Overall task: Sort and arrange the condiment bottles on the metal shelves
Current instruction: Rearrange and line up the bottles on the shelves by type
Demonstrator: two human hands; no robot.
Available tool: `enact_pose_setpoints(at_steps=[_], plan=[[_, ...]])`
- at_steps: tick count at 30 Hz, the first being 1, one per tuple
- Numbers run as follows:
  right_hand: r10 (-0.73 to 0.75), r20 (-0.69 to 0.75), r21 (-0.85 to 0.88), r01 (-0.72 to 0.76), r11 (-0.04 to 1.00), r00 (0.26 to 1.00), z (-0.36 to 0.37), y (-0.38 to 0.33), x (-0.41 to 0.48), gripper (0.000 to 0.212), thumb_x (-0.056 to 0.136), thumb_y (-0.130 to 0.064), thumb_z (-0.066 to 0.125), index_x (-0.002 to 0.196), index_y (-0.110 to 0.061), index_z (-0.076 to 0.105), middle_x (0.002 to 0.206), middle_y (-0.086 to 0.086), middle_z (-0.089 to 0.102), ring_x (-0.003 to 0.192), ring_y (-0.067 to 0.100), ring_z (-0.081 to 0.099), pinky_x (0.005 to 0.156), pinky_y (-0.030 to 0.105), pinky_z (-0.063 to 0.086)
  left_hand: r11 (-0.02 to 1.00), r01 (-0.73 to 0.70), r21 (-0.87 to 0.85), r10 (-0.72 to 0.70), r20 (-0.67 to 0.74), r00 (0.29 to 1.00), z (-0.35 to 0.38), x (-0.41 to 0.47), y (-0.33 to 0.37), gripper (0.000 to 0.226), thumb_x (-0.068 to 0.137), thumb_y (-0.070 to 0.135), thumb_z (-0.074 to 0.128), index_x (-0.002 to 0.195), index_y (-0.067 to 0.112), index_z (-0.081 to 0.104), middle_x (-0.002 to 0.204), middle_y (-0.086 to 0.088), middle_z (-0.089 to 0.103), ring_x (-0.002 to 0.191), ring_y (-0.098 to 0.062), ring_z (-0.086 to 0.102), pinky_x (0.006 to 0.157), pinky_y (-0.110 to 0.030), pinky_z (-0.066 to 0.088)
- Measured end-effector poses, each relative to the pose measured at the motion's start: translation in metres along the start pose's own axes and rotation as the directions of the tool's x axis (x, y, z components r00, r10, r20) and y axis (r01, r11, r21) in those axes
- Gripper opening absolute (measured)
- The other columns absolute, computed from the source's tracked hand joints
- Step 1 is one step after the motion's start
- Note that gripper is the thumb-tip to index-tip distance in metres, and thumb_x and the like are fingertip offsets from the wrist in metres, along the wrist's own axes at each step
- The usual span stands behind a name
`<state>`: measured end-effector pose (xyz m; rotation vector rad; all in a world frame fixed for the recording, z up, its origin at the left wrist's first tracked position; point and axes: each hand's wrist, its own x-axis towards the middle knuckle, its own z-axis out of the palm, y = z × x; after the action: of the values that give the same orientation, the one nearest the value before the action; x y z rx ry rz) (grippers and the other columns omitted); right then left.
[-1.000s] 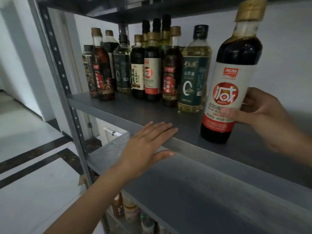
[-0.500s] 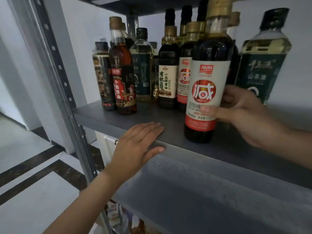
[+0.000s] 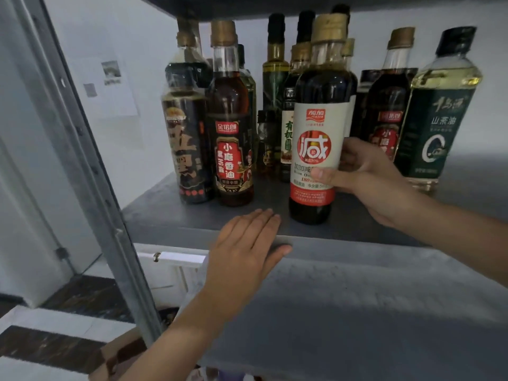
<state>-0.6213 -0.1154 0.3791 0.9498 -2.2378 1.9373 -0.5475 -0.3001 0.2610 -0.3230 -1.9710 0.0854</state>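
Grey metal shelf (image 3: 170,213), loaded with upright condiment bottles toward the rear and left. Fixed to a perforated upright post (image 3: 90,171) at the left corner, with an upper shelf (image 3: 275,6) overhead and a lower shelf (image 3: 357,312) beneath.

Soy sauce bottle (image 3: 319,149): dark contents, white label with red roundel, gold cap. Upright, nearest the front edge, ahead of the rear cluster. Base at shelf level; not possible to tell whether resting on the surface.

Right hand (image 3: 365,174): wrapped round the soy sauce bottle at lower label height, thumb across the front of the label, fingers curled behind.

Left hand (image 3: 247,243): flat, fingers straight and together, laid on the front edge of the shelf just left of the bottle's base, thumb against the front lip. Holding nothing.

Left of the gripped bottle: black-labelled bottle (image 3: 187,149) and sesame oil bottle (image 3: 231,149) with red label, side by side, close together. Right of it, behind the right hand: second sesame oil bottle (image 3: 384,105), then green-labelled camellia oil bottle (image 3: 437,114) with pale yellow oil. Taller dark-capped bottles at the rear, partly hidden.
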Motion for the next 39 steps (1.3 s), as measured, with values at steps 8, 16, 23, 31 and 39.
enact_pose_setpoints(at_steps=[8,16,23,31,39], plan=[[-0.036,-0.038,-0.075,0.034,0.997,0.999,0.025,0.009,0.008,0.064,0.083,-0.011,0.066,0.140,-0.015,0.038,0.127,-0.005,0.056,0.114,0.002,0.053,0.091,0.020,0.048,0.999,0.042,-0.012,-0.043,-0.087,0.995,0.008,-0.002,0.008,0.044,0.099,0.039,0.045,0.105,0.003,0.070,0.109,-0.012,0.069,0.102,-0.026,0.066,0.092,-0.036,0.044],[-0.021,-0.004,-0.332,0.018,0.943,1.000,0.017,0.019,-0.002,0.057,0.089,-0.032,0.060,0.141,-0.022,0.037,0.132,-0.011,0.052,0.117,-0.001,0.049,0.097,0.019,0.044,0.995,0.093,0.042,-0.091,-0.056,0.994,0.007,0.000,0.023,0.042,0.098,0.036,0.047,0.108,0.001,0.069,0.109,-0.014,0.069,0.103,-0.029,0.065,0.093,-0.039,0.043],[-0.118,-0.008,-0.907,0.043,0.420,0.993,-0.059,0.031,-0.076,0.063,0.085,-0.064,0.032,0.121,-0.020,0.058,0.122,-0.001,0.060,0.108,0.020,0.057,0.083,0.042,0.051,0.999,-0.013,-0.045,0.014,0.021,1.000,0.010,0.027,0.082,0.040,0.098,0.036,0.043,0.106,0.005,0.067,0.107,-0.013,0.067,0.097,-0.028,0.064,0.086,-0.039,0.046],[-0.064,-0.181,-0.953,-0.158,0.259,0.981,-0.197,0.048,-0.165,0.068,0.084,-0.065,0.028,0.126,-0.021,0.057,0.129,-0.001,0.057,0.117,0.018,0.053,0.086,0.026,0.043,0.980,-0.099,-0.171,0.123,0.138,0.983,0.044,0.088,0.208,0.047,0.094,0.043,0.039,0.113,0.007,0.063,0.115,-0.015,0.064,0.101,-0.031,0.062,0.086,-0.042,0.048],[-0.025,-0.277,-0.952,-0.271,0.144,0.961,-0.360,0.032,-0.237,0.073,0.081,-0.071,0.023,0.138,-0.030,0.044,0.141,-0.006,0.046,0.129,0.016,0.042,0.091,0.018,0.026,0.944,-0.129,-0.304,0.176,0.133,0.975,0.069,0.175,0.382,0.050,0.089,0.045,0.034,0.105,0.010,0.066,0.100,-0.011,0.066,0.084,-0.029,0.064,0.073,-0.036,0.050]])
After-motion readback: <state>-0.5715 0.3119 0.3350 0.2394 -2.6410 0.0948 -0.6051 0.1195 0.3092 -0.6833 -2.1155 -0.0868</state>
